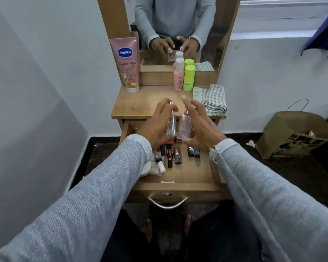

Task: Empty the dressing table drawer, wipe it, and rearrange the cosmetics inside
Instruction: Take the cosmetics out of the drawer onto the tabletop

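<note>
The wooden drawer [178,186] stands pulled out below the dressing table top [140,103]. Several small cosmetics [173,156] lie on its floor, with a white-capped tube [161,165] at the left. Above the drawer's back, my left hand [155,127] grips a clear glass bottle [171,125] with a pink cap. Beside it, my right hand [199,127] holds a pale pink bottle [185,127]. Both bottles are upright and nearly touch.
On the table top stand a pink Vaseline tube [128,63], a pink bottle [179,74] and a green bottle [189,78]; a folded checked cloth [211,99] lies at its right. A mirror rises behind. A brown paper bag [295,137] sits on the floor at right.
</note>
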`<state>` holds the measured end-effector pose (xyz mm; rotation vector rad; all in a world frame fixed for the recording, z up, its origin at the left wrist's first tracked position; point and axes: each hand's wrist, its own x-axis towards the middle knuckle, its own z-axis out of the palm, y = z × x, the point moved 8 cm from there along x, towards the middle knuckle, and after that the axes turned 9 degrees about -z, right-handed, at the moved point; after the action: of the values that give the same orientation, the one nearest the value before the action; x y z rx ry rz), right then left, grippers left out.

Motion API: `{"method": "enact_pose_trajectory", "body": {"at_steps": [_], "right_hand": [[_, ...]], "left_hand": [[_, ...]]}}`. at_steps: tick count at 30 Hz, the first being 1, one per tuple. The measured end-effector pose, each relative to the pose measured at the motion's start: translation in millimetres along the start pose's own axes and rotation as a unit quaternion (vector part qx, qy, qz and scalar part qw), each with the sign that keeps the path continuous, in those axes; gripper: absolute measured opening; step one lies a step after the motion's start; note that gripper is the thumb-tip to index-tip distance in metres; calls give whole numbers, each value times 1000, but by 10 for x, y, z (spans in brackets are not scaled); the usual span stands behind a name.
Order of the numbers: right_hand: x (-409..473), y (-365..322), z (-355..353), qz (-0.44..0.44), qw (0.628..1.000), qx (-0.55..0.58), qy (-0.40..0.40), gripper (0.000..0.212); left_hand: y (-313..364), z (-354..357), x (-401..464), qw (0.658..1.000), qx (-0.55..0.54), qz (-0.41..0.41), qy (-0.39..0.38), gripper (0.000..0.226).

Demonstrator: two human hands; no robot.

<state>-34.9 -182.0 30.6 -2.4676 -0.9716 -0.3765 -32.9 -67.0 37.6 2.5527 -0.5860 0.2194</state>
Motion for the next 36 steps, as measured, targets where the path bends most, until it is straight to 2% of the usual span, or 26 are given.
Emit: {"method": "enact_pose_trajectory", "body": {"at_steps": [4,9,15,25,36], "right_hand": [[407,63,-251,-37,997,-53,32,123],[779,302,-275,-49,991,-117,33,132],[909,481,-152,-56,990,-127,26,136],[875,587,-23,-105,988,-111,18,123],[848,629,19,-106,990,-87,33,115]], "left_hand": [[-31,-205,410,998,57,7,39,83],[-113,-279,779,992,110,11,63,100],[-255,-200,907,989,128,3,72,97],[-325,-176,902,990,126,28,59,90],[-364,-141,896,993,100,39,57,87]]}}
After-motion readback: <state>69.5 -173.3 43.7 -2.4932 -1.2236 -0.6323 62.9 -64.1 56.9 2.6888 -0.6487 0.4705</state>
